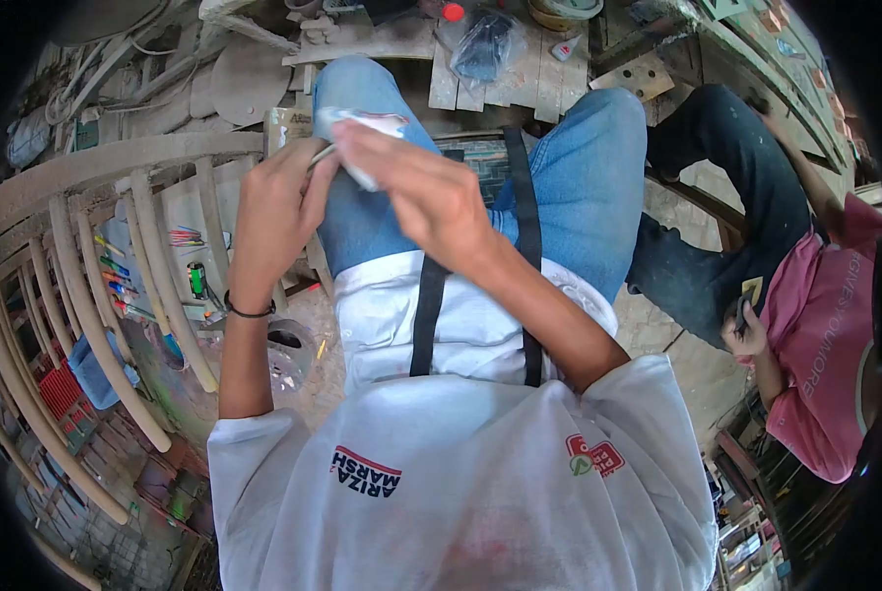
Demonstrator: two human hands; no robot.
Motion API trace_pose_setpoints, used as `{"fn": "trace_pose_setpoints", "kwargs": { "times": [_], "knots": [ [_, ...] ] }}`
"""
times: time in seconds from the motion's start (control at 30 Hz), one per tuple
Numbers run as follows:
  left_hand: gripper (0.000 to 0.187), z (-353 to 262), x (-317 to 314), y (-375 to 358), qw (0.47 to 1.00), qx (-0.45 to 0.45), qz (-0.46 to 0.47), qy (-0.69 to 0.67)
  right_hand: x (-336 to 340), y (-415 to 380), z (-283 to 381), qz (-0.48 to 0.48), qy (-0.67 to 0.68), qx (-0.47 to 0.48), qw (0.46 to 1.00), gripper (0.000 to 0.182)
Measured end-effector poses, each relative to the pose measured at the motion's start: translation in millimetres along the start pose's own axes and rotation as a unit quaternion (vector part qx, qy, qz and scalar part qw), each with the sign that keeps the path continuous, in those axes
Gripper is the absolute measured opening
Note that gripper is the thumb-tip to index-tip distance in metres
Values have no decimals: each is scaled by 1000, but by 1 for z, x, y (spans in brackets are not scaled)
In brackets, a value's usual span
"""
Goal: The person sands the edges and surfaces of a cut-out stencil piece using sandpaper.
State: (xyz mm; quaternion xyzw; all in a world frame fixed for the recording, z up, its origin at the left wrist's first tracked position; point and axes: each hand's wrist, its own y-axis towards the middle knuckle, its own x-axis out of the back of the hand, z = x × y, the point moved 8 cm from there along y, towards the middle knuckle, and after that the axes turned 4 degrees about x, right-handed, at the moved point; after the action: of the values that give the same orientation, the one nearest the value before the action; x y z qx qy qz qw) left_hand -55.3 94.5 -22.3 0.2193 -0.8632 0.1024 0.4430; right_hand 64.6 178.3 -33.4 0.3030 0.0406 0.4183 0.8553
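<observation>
My left hand (278,202) is closed, its thumb and fingers pinching a thin, stick-like thing (323,153) above my left thigh. From the right, my right hand (436,202) reaches across with its fingers pressed on a thin white cloth-like piece (367,123), smeared by motion. The white piece overlaps the tip of the stick in this view. Under both hands are my legs in blue jeans (377,94). A small box (291,126) stands just beyond my left fingers.
A curved slatted wooden frame (66,212) fills the left side, with coloured pens (114,264) behind its slats. Ahead, a low wooden bench (549,84) bears a plastic bag (485,49). A person in a pink shirt (820,330) sits close on the right, holding a small dark object.
</observation>
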Motion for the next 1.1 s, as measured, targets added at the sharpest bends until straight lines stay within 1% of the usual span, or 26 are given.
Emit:
{"fn": "trace_pose_setpoints", "kwargs": {
  "times": [0.03,0.1,0.13,0.2,0.23,0.27,0.3,0.37,0.4,0.43,0.5,0.53,0.57,0.6,0.63,0.67,0.7,0.77,0.8,0.83,0.9,0.93,0.97,1.03,1.07,1.1],
  "knots": [
    [15,-3,2,1,1000,-1,-4,3,0,-3,-6,-1,1,5,1000,48],
    [15,-4,0,5,999,27,15,10,2,-1,-17,6,-17,-52,998,50],
    [15,-1,0,8,1000,25,15,10,3,1,-4,-11,3,-22,1000,51],
    [15,-6,1,5,996,-52,-8,76,5,5,7,-12,14,-16,1000,52],
    [15,-9,0,5,996,-53,-8,75,6,7,12,-15,24,2,1000,54],
    [15,-9,-1,8,998,-27,1,55,5,0,-4,-21,16,-21,999,56],
    [15,-8,-2,9,999,2,11,35,6,0,-7,-22,16,-17,999,56],
    [15,-9,-1,7,999,-7,7,35,8,-3,-16,-19,-16,-38,999,57],
    [15,-8,-1,7,999,-11,1,33,9,5,5,-12,-16,-9,1000,55],
    [15,-5,-2,8,999,-8,2,31,8,7,5,-10,-16,-12,1000,55],
    [15,-9,-1,7,995,-57,-8,77,7,7,10,-16,6,7,1000,53],
    [15,-13,1,9,995,-60,-13,79,6,-1,-11,-19,8,-42,999,54],
    [15,-13,1,9,998,-20,0,60,7,-4,-14,-19,9,-38,999,54],
    [16,-10,0,10,999,19,16,40,10,-1,-14,-21,3,-61,998,54],
    [16,-7,0,12,999,18,17,40,11,0,-14,-21,-2,-87,996,55],
    [17,-6,1,13,999,3,4,35,9,-1,-2,-28,25,-61,997,54],
    [18,-7,0,8,1000,-8,-5,29,5,-6,-1,-25,26,-70,997,54],
    [19,-5,0,7,1000,11,1,19,0,-9,-13,-31,30,-80,996,53],
    [19,-2,1,8,1000,29,3,12,-2,-14,-32,-14,5,-78,997,48],
    [19,-3,1,6,1000,28,3,13,-3,-16,-36,-15,6,-78,997,48],
    [20,-2,3,6,999,35,-17,-3,-4,-20,-46,-1,-45,-106,993,49],
    [20,-2,3,10,999,32,-17,-6,-2,-11,-25,-12,-24,-85,996,52],
    [20,-1,5,10,999,37,-13,-13,-1,-7,-18,-10,-25,-90,996,52],
    [21,3,5,4,999,48,-5,-19,-2,-3,0,-22,33,-47,998,52],
    [22,6,7,3,998,61,-8,-19,-4,-11,-20,-12,1,-64,998,49],
    [22,9,9,4,997,71,-15,-19,-3,-17,-38,-11,2,-57,998,49]
  ]
}}
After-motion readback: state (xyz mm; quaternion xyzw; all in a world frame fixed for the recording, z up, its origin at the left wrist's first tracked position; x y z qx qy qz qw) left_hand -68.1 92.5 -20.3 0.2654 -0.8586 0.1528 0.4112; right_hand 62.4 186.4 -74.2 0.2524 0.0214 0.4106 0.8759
